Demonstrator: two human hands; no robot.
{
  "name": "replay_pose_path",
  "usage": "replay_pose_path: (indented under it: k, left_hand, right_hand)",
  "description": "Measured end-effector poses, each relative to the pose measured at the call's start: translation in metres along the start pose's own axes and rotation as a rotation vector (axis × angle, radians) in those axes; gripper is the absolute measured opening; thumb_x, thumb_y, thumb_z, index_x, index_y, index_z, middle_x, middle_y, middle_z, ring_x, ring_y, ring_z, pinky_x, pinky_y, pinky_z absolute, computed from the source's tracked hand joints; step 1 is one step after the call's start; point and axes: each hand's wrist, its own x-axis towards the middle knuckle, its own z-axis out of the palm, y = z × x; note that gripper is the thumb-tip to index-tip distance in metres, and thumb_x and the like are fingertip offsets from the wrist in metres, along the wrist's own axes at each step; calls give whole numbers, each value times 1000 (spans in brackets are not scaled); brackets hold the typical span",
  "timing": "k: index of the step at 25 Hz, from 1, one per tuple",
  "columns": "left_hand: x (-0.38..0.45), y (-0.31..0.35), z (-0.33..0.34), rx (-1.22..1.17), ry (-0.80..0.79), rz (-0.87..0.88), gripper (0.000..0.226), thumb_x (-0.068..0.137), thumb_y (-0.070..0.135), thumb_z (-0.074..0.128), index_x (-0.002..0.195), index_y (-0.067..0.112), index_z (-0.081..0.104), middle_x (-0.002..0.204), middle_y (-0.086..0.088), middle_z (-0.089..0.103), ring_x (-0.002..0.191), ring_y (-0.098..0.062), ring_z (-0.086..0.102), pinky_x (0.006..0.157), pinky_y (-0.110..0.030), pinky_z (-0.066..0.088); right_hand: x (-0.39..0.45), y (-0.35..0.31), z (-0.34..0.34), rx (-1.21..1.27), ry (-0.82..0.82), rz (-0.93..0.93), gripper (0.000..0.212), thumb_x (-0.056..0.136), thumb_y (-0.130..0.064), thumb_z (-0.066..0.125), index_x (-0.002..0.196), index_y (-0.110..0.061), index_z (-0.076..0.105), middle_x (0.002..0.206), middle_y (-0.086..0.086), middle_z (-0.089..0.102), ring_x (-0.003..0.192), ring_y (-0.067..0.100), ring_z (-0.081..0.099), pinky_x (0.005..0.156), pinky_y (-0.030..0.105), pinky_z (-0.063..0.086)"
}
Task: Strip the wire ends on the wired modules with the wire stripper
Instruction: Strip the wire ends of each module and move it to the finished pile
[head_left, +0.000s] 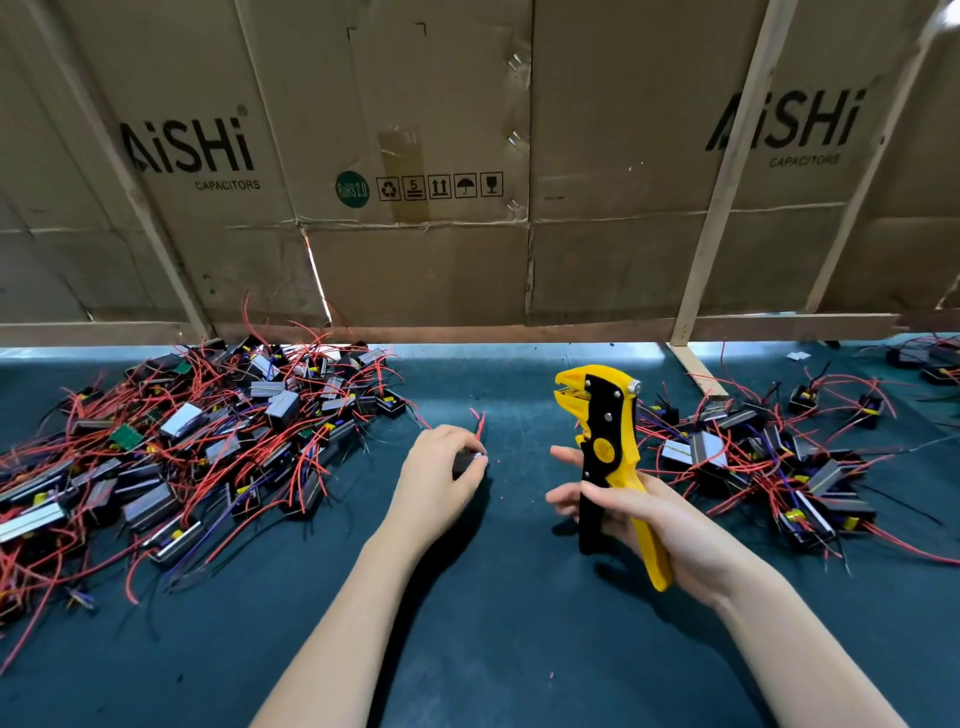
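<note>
— Clutter around the hands?
— Left pile (171, 441) and right pile (769, 457) of modules flank the mat (493, 649); cardboard wall (467, 156) behind.
— Grips?
— Left hand (441, 478) pinches one module (467, 462), red wires (480, 423) upward. Right hand (654, 525) clasps the upright wire stripper (608, 447), nothing between them.

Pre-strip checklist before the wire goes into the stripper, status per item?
1. Wire stripper held in right hand: ok.
2. Stripper jaws open, nothing in them: ok.
3. Module gripped by left hand: ok.
4. Red wires stick out past the fingers, free to feed: ok.
5. Wire end lined up with the jaws: not ok, apart.
6. Whether these ends are already stripped: cannot tell.
</note>
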Motion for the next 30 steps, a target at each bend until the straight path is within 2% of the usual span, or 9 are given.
replay_pose_path:
  k: [3, 7, 11, 14, 17, 19, 23, 26, 30]
  left_hand:
    - [0, 1, -10, -240, 26, -133, 27, 71, -9, 64, 82, 16, 65, 81, 1, 66, 75, -9, 59, 73, -12, 43]
    - [1, -4, -16, -441, 42, -280, 27, 75, -9, 61, 91, 14, 60, 66, 2, 60, 62, -11, 49, 61, -18, 39]
    - [1, -12, -17, -465, 24, -242, 9, 85, 6, 70, 86, 15, 74, 73, -5, 66, 65, -11, 53, 63, -19, 42]
    - [0, -13, -17, -411, 17, -212, 13, 86, 12, 71, 78, 20, 76, 72, 3, 71, 63, -7, 56, 64, -19, 44]
    - [2, -12, -18, -759, -56, -231, 29, 92, 0, 57, 72, 17, 70, 73, 1, 70, 68, -10, 61, 70, -20, 48]
    - [4, -14, -18, -869, -78, -273, 34, 93, 1, 55, 66, 20, 64, 65, -1, 62, 61, -13, 56, 66, -27, 45]
    - [2, -19, -12, -751, 2, -283, 14, 88, 7, 69, 79, 9, 58, 59, 3, 50, 49, -9, 44, 58, -23, 45]
    - [2, -19, -15, -716, 19, -253, 8, 87, 11, 71, 95, 11, 71, 74, 2, 62, 57, -5, 51, 56, -16, 42]
    - [0, -15, -16, -628, -98, -201, 12, 91, 18, 67, 88, 17, 79, 77, 11, 73, 60, 0, 50, 60, -15, 40]
  right_hand:
    - [1, 1, 0, 0, 28, 6, 35, 75, -36, 65, 103, -18, 76, 122, 6, 69, 109, 27, 65, 105, 43, 45]
    - [4, 3, 0, 19, 64, 19, 49, 76, -40, 62, 122, -25, 65, 105, 19, 72, 106, 32, 66, 100, 43, 48]
    - [7, 5, 2, 30, 97, 30, 57, 76, -52, 60, 126, -26, 62, 101, 20, 72, 94, 29, 68, 90, 40, 53]
    - [8, 6, 2, 43, 106, 34, 59, 76, -57, 59, 125, -25, 63, 96, 19, 72, 90, 30, 69, 84, 38, 55]
    - [8, 8, 2, 92, 108, 66, 62, 76, -62, 55, 116, -16, 65, 78, 17, 61, 79, 33, 66, 81, 41, 52]
    - [7, 8, 2, 124, 66, 112, 59, 82, -62, 48, 108, -11, 64, 75, 16, 57, 76, 34, 63, 79, 41, 49]
    - [6, 6, 2, 96, 46, 123, 55, 88, -64, 50, 98, -12, 63, 77, 16, 58, 77, 34, 64, 76, 39, 50]
    - [4, 4, 2, 87, 46, 131, 57, 86, -65, 53, 97, -10, 63, 77, 17, 58, 76, 34, 64, 74, 38, 50]
    - [0, -1, 0, 120, -65, 222, 62, 86, -64, 46, 95, -5, 64, 76, 20, 57, 75, 36, 62, 73, 38, 50]
